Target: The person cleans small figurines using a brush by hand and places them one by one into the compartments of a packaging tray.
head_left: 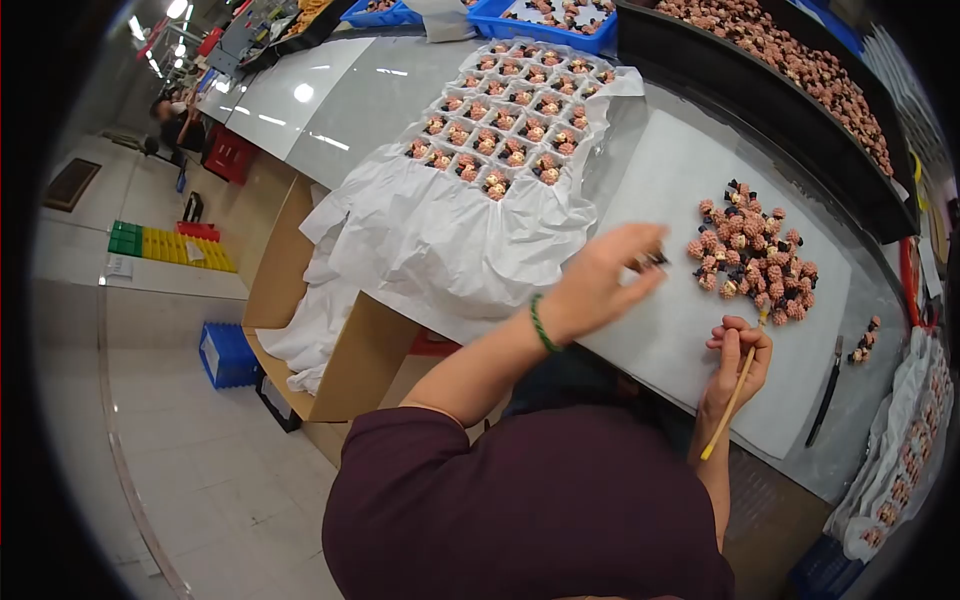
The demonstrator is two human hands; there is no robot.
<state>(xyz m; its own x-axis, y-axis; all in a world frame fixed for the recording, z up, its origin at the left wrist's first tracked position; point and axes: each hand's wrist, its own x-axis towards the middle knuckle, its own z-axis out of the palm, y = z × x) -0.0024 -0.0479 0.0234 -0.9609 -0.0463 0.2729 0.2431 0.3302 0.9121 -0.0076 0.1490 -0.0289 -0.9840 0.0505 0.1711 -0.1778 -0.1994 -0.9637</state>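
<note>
My left hand (612, 275), a green braided band at its wrist, is over the white sheet (640, 200), left of a figurine pile. Its fingers curl around a small, blurred piece (653, 259) with a dark part, apparently one of the figurines. At the pile's near edge, my right hand (738, 368) grips a thin yellow stick (741, 385), its upper tip beside the pile. The heaped figurines (750, 250) are pink and knobbly with black parts. Further left, a white compartment tray (505, 120) holds similar figurines in its cells, with crumpled white wrapping (430, 240) around it.
A long black bin (740, 70) full of figurines stands at the back right. Blue trays (545, 25) are behind the compartment tray. A black pen-like tool (826, 390) and a few figurines (865, 340) lie right. An open cardboard box (350, 350) stands left, below the table edge.
</note>
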